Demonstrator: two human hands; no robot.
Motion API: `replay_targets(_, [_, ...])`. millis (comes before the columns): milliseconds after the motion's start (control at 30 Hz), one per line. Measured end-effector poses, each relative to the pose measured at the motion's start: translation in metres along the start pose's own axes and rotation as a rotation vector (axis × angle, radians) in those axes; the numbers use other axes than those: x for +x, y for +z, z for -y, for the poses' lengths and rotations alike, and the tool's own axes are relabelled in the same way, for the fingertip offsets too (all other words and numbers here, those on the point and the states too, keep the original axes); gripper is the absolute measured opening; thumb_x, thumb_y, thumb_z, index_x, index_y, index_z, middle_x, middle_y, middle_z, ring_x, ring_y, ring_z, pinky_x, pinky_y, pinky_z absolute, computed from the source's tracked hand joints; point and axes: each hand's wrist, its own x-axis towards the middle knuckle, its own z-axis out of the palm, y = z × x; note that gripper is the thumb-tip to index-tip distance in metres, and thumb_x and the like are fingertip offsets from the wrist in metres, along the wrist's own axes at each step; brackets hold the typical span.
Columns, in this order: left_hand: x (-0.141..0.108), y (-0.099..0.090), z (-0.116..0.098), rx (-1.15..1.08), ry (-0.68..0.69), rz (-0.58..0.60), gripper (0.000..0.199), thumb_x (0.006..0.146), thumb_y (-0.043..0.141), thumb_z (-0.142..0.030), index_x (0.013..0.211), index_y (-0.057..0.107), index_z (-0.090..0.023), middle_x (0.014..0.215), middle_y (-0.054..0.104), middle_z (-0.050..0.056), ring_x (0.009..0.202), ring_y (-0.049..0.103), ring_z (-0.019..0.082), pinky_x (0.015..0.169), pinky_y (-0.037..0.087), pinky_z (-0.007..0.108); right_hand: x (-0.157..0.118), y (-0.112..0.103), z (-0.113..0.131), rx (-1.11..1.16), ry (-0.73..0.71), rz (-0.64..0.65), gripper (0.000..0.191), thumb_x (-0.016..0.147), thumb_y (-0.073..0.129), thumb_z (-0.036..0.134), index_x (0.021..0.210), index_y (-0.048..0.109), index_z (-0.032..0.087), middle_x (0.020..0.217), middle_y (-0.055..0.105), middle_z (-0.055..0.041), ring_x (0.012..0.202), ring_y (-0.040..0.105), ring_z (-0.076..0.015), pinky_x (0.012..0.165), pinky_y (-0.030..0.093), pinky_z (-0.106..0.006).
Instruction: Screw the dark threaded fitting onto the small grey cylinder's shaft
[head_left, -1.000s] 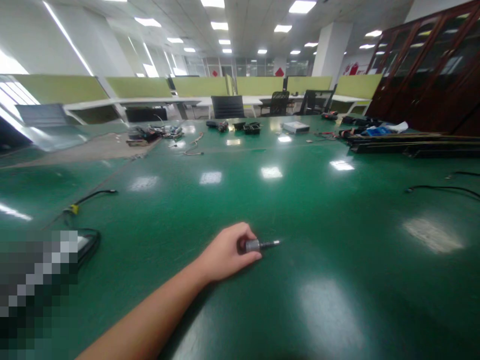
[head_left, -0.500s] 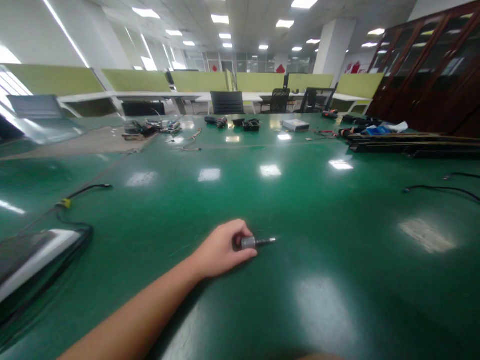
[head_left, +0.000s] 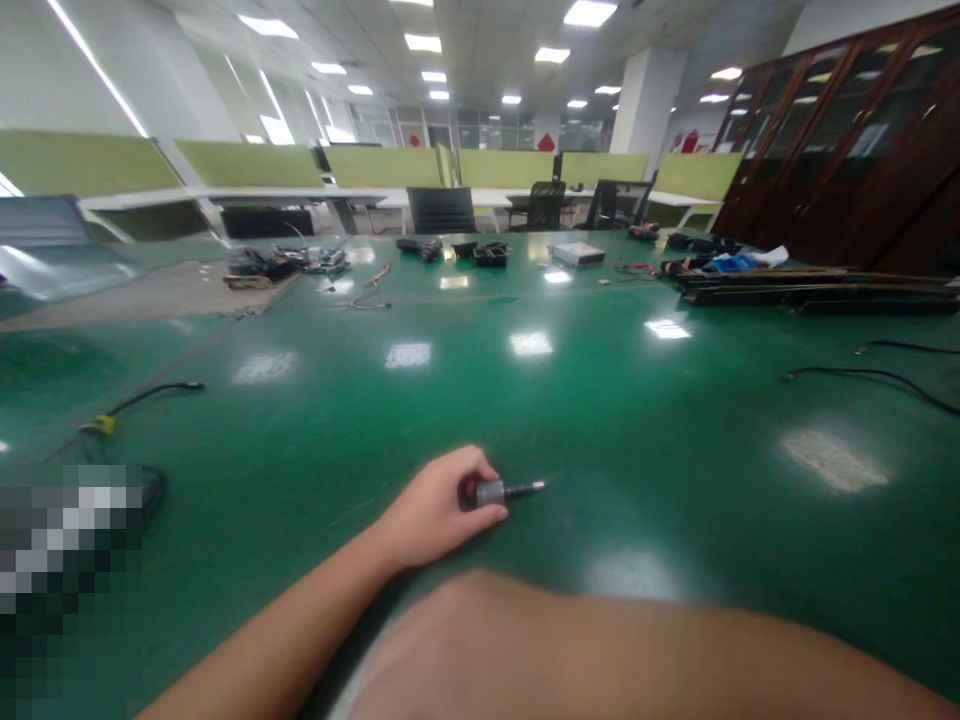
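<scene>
My left hand (head_left: 431,505) rests on the green tabletop (head_left: 600,420) near its middle. Its thumb and fingers are curled round a small grey cylinder with a black ribbed neck and a silver tip (head_left: 491,492). That tip points to the right, and the hand hides the back end of the cylinder. Close to the camera, my right hand (head_left: 442,650) and forearm reach in from the lower right, blurred. The right hand's fingers are out of sight, so what they hold, if anything, does not show.
A pixelated patch covers a thing (head_left: 71,540) at the left edge. Behind it lies a black cable (head_left: 154,395); another black cable (head_left: 870,373) is at the right. Circuit parts (head_left: 285,262), a silver box (head_left: 577,254) and stacked dark strips (head_left: 810,290) lie along the far side.
My right hand and forearm have come in across the bottom of the view. My left hand keeps its hold on the cylinder. The view has shifted slightly.
</scene>
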Motion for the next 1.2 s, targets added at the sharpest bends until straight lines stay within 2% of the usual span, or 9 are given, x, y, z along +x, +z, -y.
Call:
replay_targets(33, [0.0,0.0,0.0,-0.008,0.004,-0.001,0.021,0.08,0.073,-0.033,0.09,0.06,-0.019,0.082,0.061,-0.001,0.072,0.056,0.016,0.065,0.041,0.026,-0.005,-0.008,-0.009,-0.025,0.045,-0.053,0.023,0.091,0.068,0.041,0.092,0.064,0.019,0.09,0.064,-0.0019,0.081,0.06,-0.0168,0.077,0.052,-0.033])
replay_targets(100, [0.0,0.001,-0.001,-0.009,-0.002,-0.005,0.021,0.08,0.073,-0.032,0.09,0.06,-0.019,0.082,0.061,0.0,0.073,0.056,0.016,0.065,0.041,0.026,-0.018,-0.025,-0.032,-0.115,0.253,-0.288,0.021,0.087,0.069,0.035,0.08,0.059,0.018,0.076,0.058,0.0002,0.07,0.055,-0.0151,0.068,0.046,-0.03])
replay_targets(167, [-0.001,0.001,-0.001,0.006,-0.027,-0.011,0.022,0.08,0.074,-0.033,0.089,0.06,-0.019,0.081,0.061,0.0,0.072,0.056,0.016,0.065,0.04,0.026,-0.03,-0.039,-0.057,-0.123,0.389,-0.463,0.013,0.082,0.071,0.022,0.088,0.06,0.019,0.084,0.061,-0.0002,0.074,0.056,-0.0149,0.068,0.045,-0.028])
replay_targets(200, [-0.001,0.001,-0.002,0.009,-0.04,-0.006,0.022,0.08,0.074,-0.033,0.089,0.06,-0.019,0.081,0.061,-0.001,0.071,0.056,0.016,0.064,0.04,0.026,-0.034,-0.044,-0.068,-0.13,0.391,-0.49,0.021,0.077,0.072,0.017,0.095,0.062,0.019,0.089,0.062,-0.0008,0.079,0.056,-0.0155,0.071,0.045,-0.028])
replay_targets(267, [-0.002,0.0,-0.003,0.014,-0.047,-0.006,0.021,0.08,0.074,-0.031,0.089,0.06,-0.019,0.082,0.061,0.0,0.072,0.056,0.016,0.064,0.04,0.026,-0.038,-0.047,-0.084,-0.174,0.356,-0.421,0.033,0.071,0.075,0.016,0.101,0.063,0.019,0.094,0.062,-0.0016,0.082,0.056,-0.0167,0.073,0.045,-0.029])
replay_targets(367, [-0.003,0.0,-0.004,0.015,-0.049,0.002,0.02,0.08,0.073,-0.03,0.09,0.06,-0.019,0.083,0.061,0.0,0.073,0.057,0.017,0.065,0.04,0.026,-0.033,-0.04,-0.093,-0.291,0.322,-0.38,0.028,0.071,0.077,0.02,0.097,0.066,0.02,0.093,0.065,-0.002,0.087,0.058,-0.019,0.078,0.043,-0.031])
replay_targets(500, [-0.003,-0.001,-0.005,0.023,-0.04,0.008,0.018,0.081,0.071,-0.03,0.09,0.06,-0.019,0.084,0.062,0.001,0.074,0.057,0.017,0.065,0.04,0.026,-0.025,-0.031,-0.093,-0.287,0.303,-0.383,0.015,0.077,0.075,0.021,0.09,0.068,0.021,0.087,0.067,-0.0005,0.084,0.059,-0.0176,0.077,0.041,-0.03])
replay_targets(633, [-0.002,-0.001,-0.006,0.019,-0.041,0.003,0.017,0.082,0.071,-0.03,0.089,0.06,-0.019,0.084,0.062,0.001,0.075,0.057,0.017,0.066,0.04,0.026,-0.023,-0.032,-0.094,-0.259,0.307,-0.381,0.008,0.081,0.073,0.02,0.087,0.069,0.02,0.083,0.068,0.0002,0.08,0.059,-0.0161,0.075,0.039,-0.029])
replay_targets(1200, [0.003,-0.003,-0.01,0.075,-0.091,0.021,0.018,0.081,0.07,-0.029,0.088,0.057,-0.019,0.081,0.059,0.0,0.073,0.055,0.017,0.066,0.039,0.027,-0.025,-0.036,-0.094,-0.281,0.306,-0.382,0.007,0.083,0.074,0.023,0.089,0.072,0.02,0.082,0.068,0.0002,0.079,0.059,-0.0157,0.076,0.04,-0.028])
